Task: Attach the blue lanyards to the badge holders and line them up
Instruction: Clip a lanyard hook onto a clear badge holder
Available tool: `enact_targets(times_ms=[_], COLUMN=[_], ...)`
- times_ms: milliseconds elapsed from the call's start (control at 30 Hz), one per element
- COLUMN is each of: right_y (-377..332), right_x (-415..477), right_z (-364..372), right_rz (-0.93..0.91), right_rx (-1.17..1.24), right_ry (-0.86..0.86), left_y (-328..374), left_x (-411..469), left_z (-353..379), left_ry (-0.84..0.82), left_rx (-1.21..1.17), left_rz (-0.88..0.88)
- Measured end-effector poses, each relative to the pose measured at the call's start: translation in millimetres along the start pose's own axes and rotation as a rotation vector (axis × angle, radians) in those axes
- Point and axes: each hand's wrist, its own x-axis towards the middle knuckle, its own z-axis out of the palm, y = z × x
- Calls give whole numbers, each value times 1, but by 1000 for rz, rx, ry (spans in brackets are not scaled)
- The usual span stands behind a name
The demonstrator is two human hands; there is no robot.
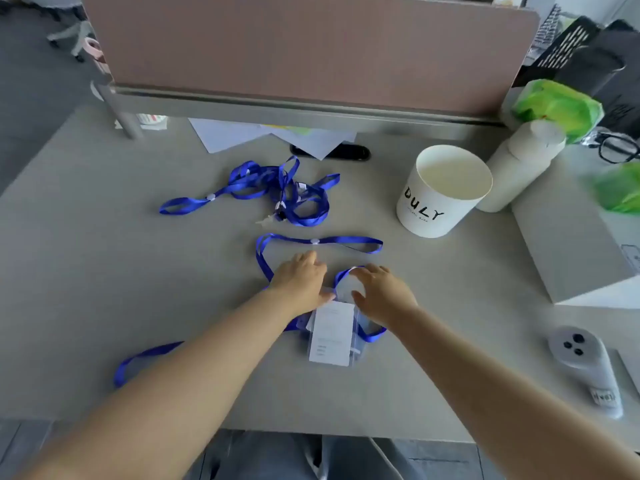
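Flanking top end of badge holder [330, 337]: left hand [301, 282] flat, released; right hand [381, 292] arched, grasp unclear. Holder long axis runs toward person. Loose blue lanyards [277, 192] lie beyond on table [104, 271], nearer left hand

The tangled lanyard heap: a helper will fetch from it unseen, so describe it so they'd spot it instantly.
Find the pink divider at the back of the grey table, then the white DULY cup before it. Left of the cup lies the lanyard heap: several blue straps tangled together, unlike the single lanyard stretched out just nearer the person.
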Motion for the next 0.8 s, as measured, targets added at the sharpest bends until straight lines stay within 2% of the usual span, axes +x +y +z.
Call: enact_targets(times_ms=[100, 267, 333, 467, 533, 667, 733, 800], right_y=[0, 0, 0, -2, -5, -12, -15, -18], right_x=[1, 3, 4, 4, 6, 12, 13, 15], right_z=[11, 19, 16, -2, -13, -33, -41, -41], right_rz=[26, 31, 23, -15, -18, -90, -112, -91], right_rx=[27, 93, 143, 278, 361, 590, 764, 1062], right_ry=[-57, -60, -10, 25, 40, 66, -14, -132], left_y=[0, -2, -5, -14, -18, -28, -32, -33], left_x=[1, 1, -1, -1, 1, 4, 7, 8], left_z=[12, 23, 20, 4, -8, -30, -37, -41], left_ry=[-87, -73, -37, -15, 42, 121, 172, 259], left_rx=[-33, -159, -342, -862, -1005, -1020, -933, -815], left_rz=[-22, -9, -24, -93, -98, -47, -24, 4])
